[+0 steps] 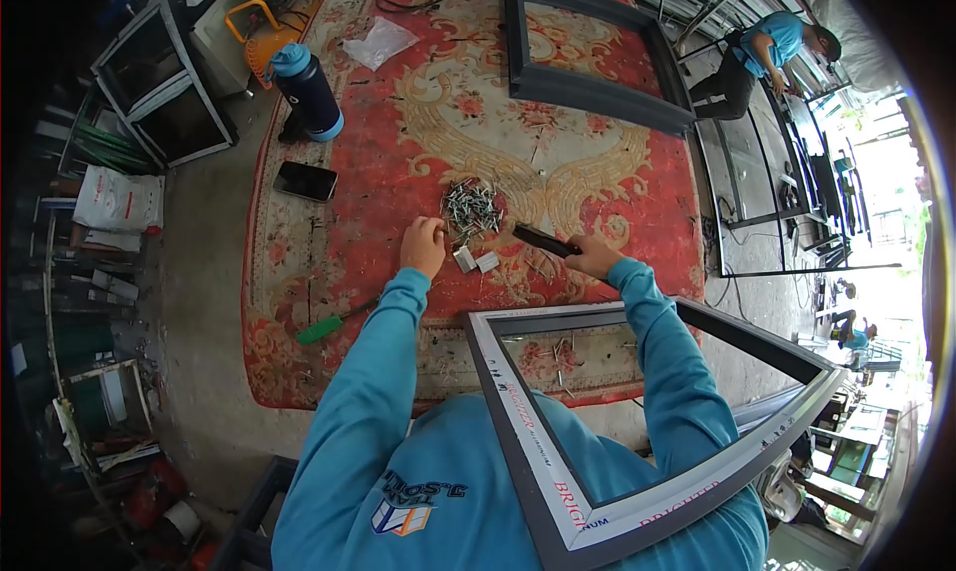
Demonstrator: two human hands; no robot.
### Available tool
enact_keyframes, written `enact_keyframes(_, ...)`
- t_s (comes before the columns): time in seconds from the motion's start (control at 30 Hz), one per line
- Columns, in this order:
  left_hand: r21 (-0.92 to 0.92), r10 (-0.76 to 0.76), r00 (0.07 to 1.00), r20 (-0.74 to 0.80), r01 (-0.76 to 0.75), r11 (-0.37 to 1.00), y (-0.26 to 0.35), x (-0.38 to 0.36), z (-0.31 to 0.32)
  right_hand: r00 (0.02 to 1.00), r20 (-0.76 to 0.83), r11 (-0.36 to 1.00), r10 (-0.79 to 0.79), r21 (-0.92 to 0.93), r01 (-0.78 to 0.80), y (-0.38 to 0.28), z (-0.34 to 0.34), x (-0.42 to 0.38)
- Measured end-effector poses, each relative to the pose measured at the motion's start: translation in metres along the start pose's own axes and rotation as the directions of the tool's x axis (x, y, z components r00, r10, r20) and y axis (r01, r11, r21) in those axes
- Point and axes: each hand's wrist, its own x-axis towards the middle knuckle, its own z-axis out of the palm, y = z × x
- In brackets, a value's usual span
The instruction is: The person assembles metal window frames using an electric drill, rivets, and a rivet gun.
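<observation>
My left hand (423, 247) is closed at the left edge of a pile of screws or rivets (471, 209) on the carpet-covered table (378, 173). Whatever its fingers hold, if anything, is too small to make out. In my right hand (596, 258) is a dark bar-like piece (544, 239), pointing left toward the pile. Two small silvery blocks (476, 261) sit between the hands, just below the pile. A grey window frame (523, 442) with white printed tape leans against my body, around my right arm. A green-handled tool (321, 331) lies left of my left forearm.
Another dark frame (597, 103) lies at the table's far right. A blue bottle (311, 93), phone (306, 181) and plastic bag (380, 42) are on the left side. One person (767, 53) works beyond the right edge, near metal racks. Framed panels (164, 83) stand left on the floor.
</observation>
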Motion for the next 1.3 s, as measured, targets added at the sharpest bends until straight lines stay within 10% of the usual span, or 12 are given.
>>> enact_keyframes(0.13,0.245,0.145,0.989,0.022,-0.146,0.959,-0.017,0.015,0.006,0.990,0.063,0.980,0.127,0.149,-0.135,-0.032,0.001,-0.018)
enact_keyframes(0.2,0.217,0.150,0.986,0.069,-0.162,0.963,-0.019,0.023,0.011,0.993,-0.034,0.984,-0.114,0.135,0.117,-0.008,0.022,-0.008)
enact_keyframes(0.3,0.395,0.261,0.939,0.224,-0.332,0.857,-0.034,0.031,0.018,0.950,0.128,0.934,0.285,0.188,-0.305,-0.028,0.015,-0.016)
enact_keyframes(0.4,0.517,0.208,0.955,0.213,-0.291,0.805,-0.022,0.028,0.011,0.989,0.093,0.982,0.116,0.140,-0.128,-0.012,0.027,0.000)
enact_keyframes(0.57,0.378,0.254,0.966,-0.056,-0.214,0.901,-0.006,0.025,0.007,0.998,0.026,0.955,0.053,0.292,-0.058,-0.050,-0.016,-0.028)
enact_keyframes(0.67,-0.276,-0.032,0.998,-0.058,0.014,0.961,-0.021,0.031,0.020,0.987,-0.154,0.947,-0.032,0.310,0.079,-0.081,-0.043,-0.039)
enact_keyframes(0.77,-0.568,-0.134,0.981,0.141,0.191,0.801,0.009,0.035,0.010,0.909,-0.298,0.952,-0.291,0.007,0.307,-0.095,-0.063,-0.040)
enact_keyframes(0.83,-0.689,-0.188,0.954,0.232,0.298,0.661,0.040,0.036,0.000,0.877,-0.422,0.901,-0.231,-0.432,0.029,-0.106,-0.070,-0.037)
enact_keyframes(0.9,-0.774,-0.221,0.918,0.328,0.396,0.494,0.062,0.039,-0.010,0.874,-0.449,0.871,-0.187,-0.488,-0.064,-0.113,-0.071,-0.033)
enact_keyframes(1.07,-0.932,-0.253,0.901,0.353,0.362,-0.014,0.112,0.054,-0.029,0.871,-0.481,0.975,-0.100,-0.220,-0.010,-0.109,-0.067,-0.047)
enact_keyframes(1.3,-0.965,-0.167,0.958,0.235,0.208,-0.163,0.108,0.079,-0.035,0.902,-0.425,0.959,-0.069,0.220,0.177,-0.118,-0.035,-0.043)
